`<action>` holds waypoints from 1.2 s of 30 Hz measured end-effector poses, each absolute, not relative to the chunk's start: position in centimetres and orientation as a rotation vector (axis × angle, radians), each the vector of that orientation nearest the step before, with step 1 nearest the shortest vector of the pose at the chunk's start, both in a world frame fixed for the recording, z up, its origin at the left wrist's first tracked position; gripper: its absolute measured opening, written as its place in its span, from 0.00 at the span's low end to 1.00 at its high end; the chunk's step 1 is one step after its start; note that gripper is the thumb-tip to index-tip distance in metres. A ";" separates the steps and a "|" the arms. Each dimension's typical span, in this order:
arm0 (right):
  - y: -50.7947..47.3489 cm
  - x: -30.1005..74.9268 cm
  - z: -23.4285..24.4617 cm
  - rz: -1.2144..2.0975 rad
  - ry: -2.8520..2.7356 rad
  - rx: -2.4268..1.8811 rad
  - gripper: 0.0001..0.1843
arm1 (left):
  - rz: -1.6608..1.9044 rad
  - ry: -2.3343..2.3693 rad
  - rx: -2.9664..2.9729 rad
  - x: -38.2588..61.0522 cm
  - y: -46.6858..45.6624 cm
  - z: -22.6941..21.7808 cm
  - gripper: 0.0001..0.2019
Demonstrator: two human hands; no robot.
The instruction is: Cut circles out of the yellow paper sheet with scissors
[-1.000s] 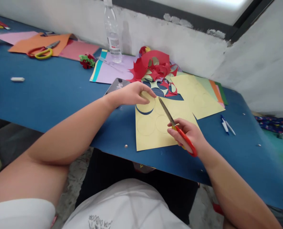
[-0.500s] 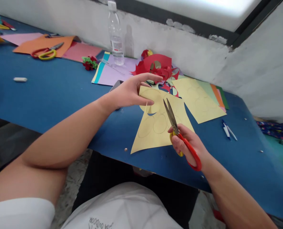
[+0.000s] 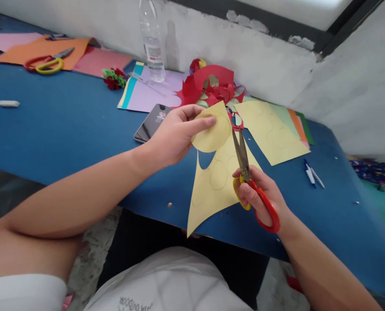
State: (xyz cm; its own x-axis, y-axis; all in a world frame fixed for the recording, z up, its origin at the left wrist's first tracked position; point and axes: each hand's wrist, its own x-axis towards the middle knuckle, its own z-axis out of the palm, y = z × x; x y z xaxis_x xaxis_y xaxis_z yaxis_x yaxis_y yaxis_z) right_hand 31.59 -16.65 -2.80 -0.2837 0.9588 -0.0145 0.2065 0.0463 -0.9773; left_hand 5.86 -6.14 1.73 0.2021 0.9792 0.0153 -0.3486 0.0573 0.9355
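Note:
My left hand (image 3: 182, 131) pinches a yellow sheet of paper (image 3: 218, 172) by its partly cut, rounded flap, thumb on top. Pencilled ovals mark the sheet, and a curved gap opens below the flap. The sheet is lifted and bent, its lower corner hanging at the table's front edge. In my right hand (image 3: 260, 196) is a pair of scissors (image 3: 242, 155) with one red and one yellow handle. Their blades are slightly apart, pointing away from me, over the sheet's right side. Whether they touch the paper I cannot tell.
A phone (image 3: 153, 123) lies beside my left hand. Behind are red paper scraps (image 3: 213, 84), a water bottle (image 3: 153, 52) and lilac paper (image 3: 156, 93). Another yellow sheet (image 3: 272, 131) and pens (image 3: 312, 172) lie right. More scissors (image 3: 46, 62) rest on orange paper (image 3: 74, 45) at left.
My left hand has gone from spread fingers around the flap to pinching it, lifting the sheet so it bends. The phone shows more. The scissors stay in my right hand, slightly shifted; the view has moved a little.

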 end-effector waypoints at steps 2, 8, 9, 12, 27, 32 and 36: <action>-17.0 31.5 -3.0 1.374 -1.542 -1.231 0.32 | 1.185 0.873 0.931 6.0 -6.4 1.6 0.09; -17.7 31.0 -3.0 1.485 -1.462 -1.335 0.35 | 1.105 0.852 0.791 6.6 -7.1 1.7 0.05; -17.7 31.0 -3.0 1.479 -1.456 -1.346 0.35 | 1.098 0.834 0.797 6.7 -7.2 1.7 0.05; -18.0 31.3 -3.3 1.478 -1.447 -1.337 0.31 | 1.101 0.807 0.861 6.7 -7.5 1.7 0.05; -18.3 31.0 -3.1 1.510 -1.480 -1.263 0.29 | 1.067 0.728 0.906 6.6 -8.6 1.7 0.09; -18.1 30.6 -2.8 1.356 -1.532 -1.206 0.28 | 1.029 0.681 0.887 6.5 -9.0 1.9 0.07; -18.3 30.4 -2.7 1.344 -1.525 -1.195 0.27 | 0.975 0.671 0.912 6.5 -9.2 2.1 0.06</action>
